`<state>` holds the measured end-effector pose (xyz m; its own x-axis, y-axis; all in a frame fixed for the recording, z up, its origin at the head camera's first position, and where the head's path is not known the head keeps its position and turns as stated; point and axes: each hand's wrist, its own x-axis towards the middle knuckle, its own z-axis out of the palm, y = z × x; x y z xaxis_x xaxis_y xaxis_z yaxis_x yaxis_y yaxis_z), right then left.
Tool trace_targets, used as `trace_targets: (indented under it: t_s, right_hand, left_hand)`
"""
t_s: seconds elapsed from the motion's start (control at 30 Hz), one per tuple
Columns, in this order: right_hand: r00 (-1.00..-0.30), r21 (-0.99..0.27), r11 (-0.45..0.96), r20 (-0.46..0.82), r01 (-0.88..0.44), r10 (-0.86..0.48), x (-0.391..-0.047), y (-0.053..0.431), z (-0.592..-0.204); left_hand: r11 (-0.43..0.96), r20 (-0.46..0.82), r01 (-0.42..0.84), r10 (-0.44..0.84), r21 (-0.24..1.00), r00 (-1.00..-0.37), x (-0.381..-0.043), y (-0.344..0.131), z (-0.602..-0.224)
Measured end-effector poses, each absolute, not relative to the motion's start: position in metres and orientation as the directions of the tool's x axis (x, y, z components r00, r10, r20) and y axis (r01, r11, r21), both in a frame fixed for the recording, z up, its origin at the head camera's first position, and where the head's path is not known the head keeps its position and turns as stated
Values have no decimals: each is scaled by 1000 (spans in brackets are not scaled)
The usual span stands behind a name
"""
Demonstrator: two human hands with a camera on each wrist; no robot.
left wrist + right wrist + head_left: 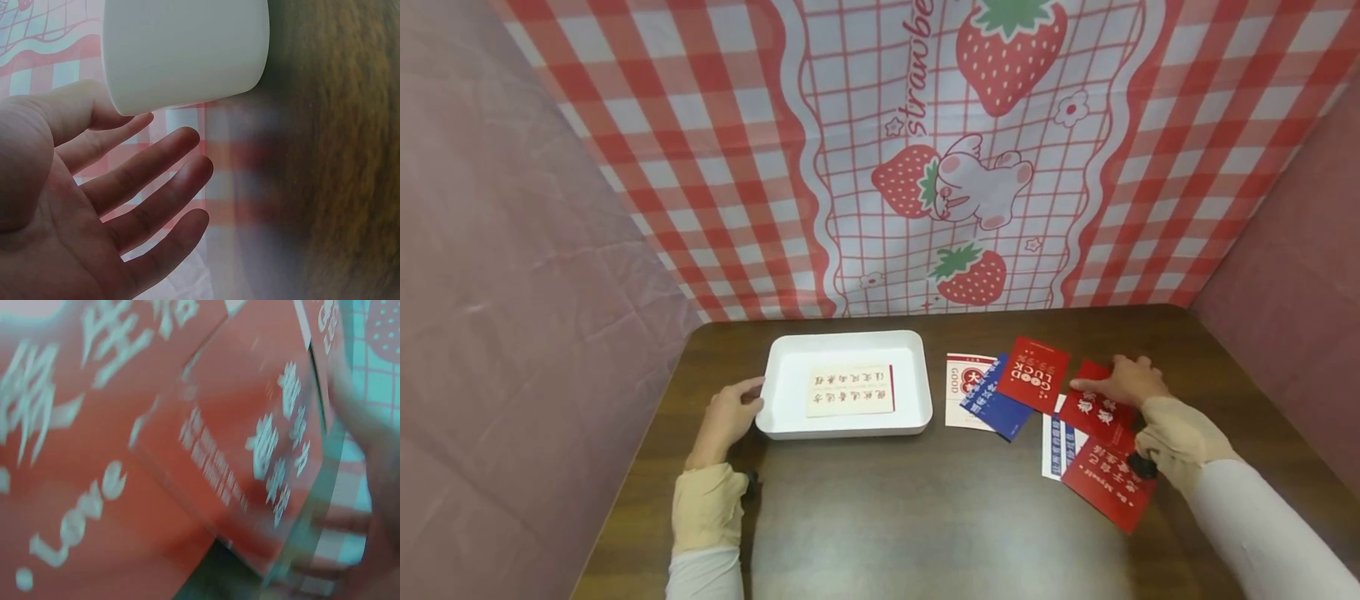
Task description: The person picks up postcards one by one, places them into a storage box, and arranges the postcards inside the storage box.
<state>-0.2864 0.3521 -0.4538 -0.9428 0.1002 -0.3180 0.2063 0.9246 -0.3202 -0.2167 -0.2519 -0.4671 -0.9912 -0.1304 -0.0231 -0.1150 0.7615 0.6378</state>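
Observation:
In the head view, my left hand touches the left rim of a white tray. Its thumb meets the rim in the left wrist view, while the other fingers spread loosely below. Inside the tray lies a cream card with Chinese lettering, a red edge showing beneath it. My right hand holds a red card with white lettering, thumb on one side and fingers on the other. In the right wrist view the hand is blurred, and the red card lies partly over another red card.
Left of my right hand lie a red "GOOD LUCK" card, a blue card and a white card, overlapping. A blue-and-white card and a red "Be Myself" card lie nearer me. Behind the brown table hangs a strawberry-print cloth.

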Motion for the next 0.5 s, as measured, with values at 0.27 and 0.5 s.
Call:
trace_targets:
  t_s: [0.27, 0.5]
  right_hand:
    - [-885, -224, 900, -377, 374, 274, -280, 344, -445]
    - [-902, -251, 906, -360, 341, 239, -279, 338, -446]
  left_hand:
    - [765, -15, -107, -125, 635, -992, -217, -251, -464]
    - [763, -32, -122, -131, 635, -991, -216, -250, -466]
